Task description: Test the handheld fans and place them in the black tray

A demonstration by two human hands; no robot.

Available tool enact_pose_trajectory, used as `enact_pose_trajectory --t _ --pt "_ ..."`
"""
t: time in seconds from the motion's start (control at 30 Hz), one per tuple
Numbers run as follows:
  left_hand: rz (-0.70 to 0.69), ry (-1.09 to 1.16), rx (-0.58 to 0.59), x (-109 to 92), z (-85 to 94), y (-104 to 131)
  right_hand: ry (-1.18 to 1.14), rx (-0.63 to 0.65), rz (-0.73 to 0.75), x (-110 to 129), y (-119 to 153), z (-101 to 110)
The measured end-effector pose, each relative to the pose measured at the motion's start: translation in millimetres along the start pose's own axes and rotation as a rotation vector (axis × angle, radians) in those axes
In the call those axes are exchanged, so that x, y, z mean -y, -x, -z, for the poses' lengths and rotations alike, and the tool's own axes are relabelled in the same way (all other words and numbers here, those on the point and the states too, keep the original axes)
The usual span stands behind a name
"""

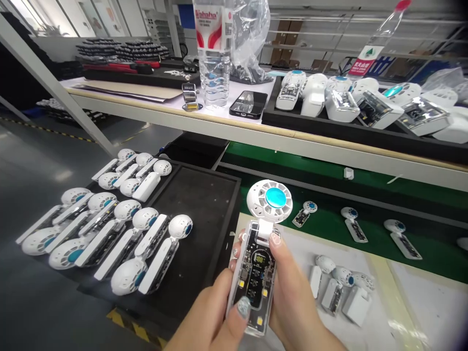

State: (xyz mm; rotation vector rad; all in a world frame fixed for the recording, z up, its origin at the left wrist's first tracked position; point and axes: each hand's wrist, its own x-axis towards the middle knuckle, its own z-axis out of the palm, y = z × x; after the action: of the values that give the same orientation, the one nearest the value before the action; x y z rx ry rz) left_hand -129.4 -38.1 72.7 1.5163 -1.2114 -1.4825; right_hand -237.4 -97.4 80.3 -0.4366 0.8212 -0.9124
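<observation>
Fingers of the right hand [298, 297] curl around a handheld fan with a white slotted head and a clear rectangular plastic body [259, 263], the thumb pressed beside the white joint between head and body. The left hand [214, 312] grips the lower left side, its glittery-nailed thumb lying on the front of the body; its other fingers are partly hidden. Both hands hold the fan in front of the person, the blue disc of its head facing the camera, a black circuit board and small display showing through the body.

Just right of it, a cluster of white fans [332, 295] lies on a pale work surface [431, 295]. Beyond runs a dark green surface [325, 219] with spaced clear-bodied fans [356, 230]. To the left, rows of white fans with blue centres [99, 242] lie beside and on a flat black tray [197, 195].

On the pale shelf [234, 127] above stand a clear red-labelled water bottle [215, 73], a black smartphone [248, 104] and a shallow black tray [285, 121] of more fans.
</observation>
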Motion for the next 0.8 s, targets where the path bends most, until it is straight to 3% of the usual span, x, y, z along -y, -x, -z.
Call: enact_pose_trajectory --t 0.1,0.2,0.5,0.6,0.8 --pt "0.127 0.054 -0.134 9.3 -9.3 4.0 -0.060 0.016 0.019 -1.0 2.7 2.4" --pt "0.231 0.103 -0.147 16.1 -14.5 5.5 -0.086 0.055 -0.002 -1.2 3.3 6.3" --pt "0.268 0.211 -0.255 50.0 -19.4 2.7 -0.087 0.093 0.008 2.4 5.0 10.7" --pt "0.300 0.253 -0.209 60.9 -16.7 -11.9 -0.080 0.081 0.001 1.9 6.0 10.7" --pt "0.360 0.229 0.007 68.0 -4.4 -35.0 -0.058 0.025 -0.030 -1.6 6.3 10.6"
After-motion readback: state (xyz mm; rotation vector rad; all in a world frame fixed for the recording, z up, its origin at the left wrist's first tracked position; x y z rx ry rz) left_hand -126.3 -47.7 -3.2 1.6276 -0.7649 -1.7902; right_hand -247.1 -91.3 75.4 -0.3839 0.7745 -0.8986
